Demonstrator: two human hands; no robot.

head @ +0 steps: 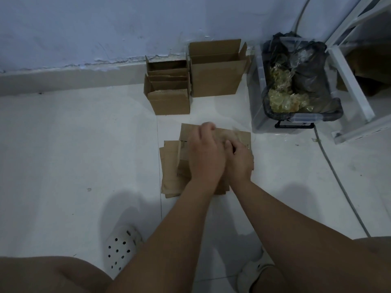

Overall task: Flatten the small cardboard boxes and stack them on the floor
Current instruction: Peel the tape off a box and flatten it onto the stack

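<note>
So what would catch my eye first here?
Probably the left hand and right hand, close together on a pile of flattened cardboard mid-floor. Behind it, open boxes stand by the wall, with a clear bin of dark bags to their right.

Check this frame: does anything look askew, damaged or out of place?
The flattened stack is askew: its sheets fan out at the left and near edges instead of lining up. Paint along the wall base is cracked and peeling.
</note>
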